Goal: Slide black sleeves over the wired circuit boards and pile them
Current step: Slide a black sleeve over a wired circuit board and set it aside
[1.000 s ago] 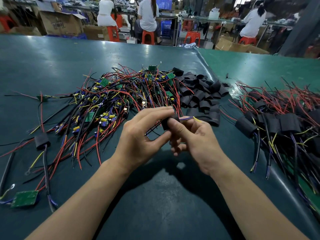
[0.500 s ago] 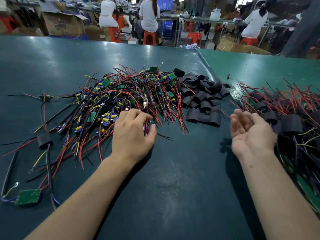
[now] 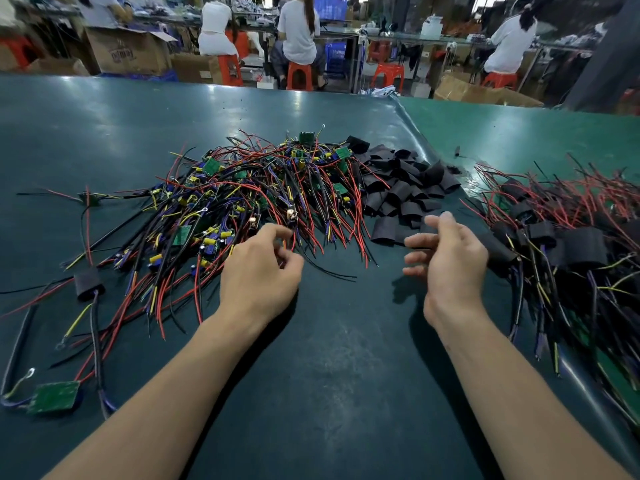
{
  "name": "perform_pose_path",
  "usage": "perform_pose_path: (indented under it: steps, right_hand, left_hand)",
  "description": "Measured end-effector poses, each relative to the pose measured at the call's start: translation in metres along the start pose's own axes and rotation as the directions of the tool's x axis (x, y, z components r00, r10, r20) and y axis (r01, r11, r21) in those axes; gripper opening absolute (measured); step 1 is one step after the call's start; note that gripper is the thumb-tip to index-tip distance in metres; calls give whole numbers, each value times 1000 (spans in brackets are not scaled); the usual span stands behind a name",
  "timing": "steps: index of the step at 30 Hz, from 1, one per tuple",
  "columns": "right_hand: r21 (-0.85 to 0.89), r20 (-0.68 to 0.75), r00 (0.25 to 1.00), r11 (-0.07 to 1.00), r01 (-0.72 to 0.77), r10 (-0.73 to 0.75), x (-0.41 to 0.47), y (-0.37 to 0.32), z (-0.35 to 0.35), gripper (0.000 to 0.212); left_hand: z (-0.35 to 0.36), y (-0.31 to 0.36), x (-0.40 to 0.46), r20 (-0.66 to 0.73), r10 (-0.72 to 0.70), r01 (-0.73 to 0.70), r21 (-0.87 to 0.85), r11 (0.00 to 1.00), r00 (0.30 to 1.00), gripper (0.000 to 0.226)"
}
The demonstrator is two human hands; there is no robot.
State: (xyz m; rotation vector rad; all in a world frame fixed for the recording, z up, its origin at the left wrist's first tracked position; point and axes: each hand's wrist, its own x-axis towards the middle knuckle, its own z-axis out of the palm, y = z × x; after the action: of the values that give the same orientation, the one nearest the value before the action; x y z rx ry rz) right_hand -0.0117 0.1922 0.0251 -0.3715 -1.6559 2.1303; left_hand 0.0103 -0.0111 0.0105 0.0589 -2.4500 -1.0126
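A tangle of wired circuit boards (image 3: 256,195) with red, black, yellow and purple leads lies at the table's middle. Right beside it sits a heap of loose black sleeves (image 3: 401,188). Sleeved boards are piled at the right (image 3: 571,237). My left hand (image 3: 259,271) rests at the near edge of the tangle, index finger and thumb curled over a red lead with a gap between them. My right hand (image 3: 450,258) hovers between the sleeve heap and the sleeved pile, palm turned left, fingers relaxed, holding nothing.
One sleeved board (image 3: 88,284) and a bare green board (image 3: 53,396) lie apart at the left on the dark green mat (image 3: 329,375). The mat's raised edge (image 3: 415,133) runs along the right. People sit on orange stools at benches behind.
One second ago both hands held a sleeved board together. My right hand took it to the right pile and has come back left, empty. My left hand dropped onto the tangle and curled its fingers.
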Motion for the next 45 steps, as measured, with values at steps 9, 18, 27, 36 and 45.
perform_pose_path:
  steps: [9,18,27,36,45]
  right_hand:
    - [-393,746,640,655,645,-184,-17,16,4,70]
    - [-114,13,893,886,449,-451,12,3,-6,22]
    - [-677,375,872,549,490,-315,31,23,-19,29]
    - [-301,253,903,859,415,-348,17,14,-7,23]
    - [226,231,970,974,22,-75,14,-10,-6,15]
  left_hand:
    - [-2,31,-26,97,576,-470,-476,743,812,23]
    - [3,23,-21,4,493,-461,-345,817,870,27]
    - [8,15,-18,-1,459,-435,-318,842,889,24]
    - [5,12,-16,83,426,-393,-261,882,901,12]
    - [3,13,-20,414,599,-533,-275,800,686,33]
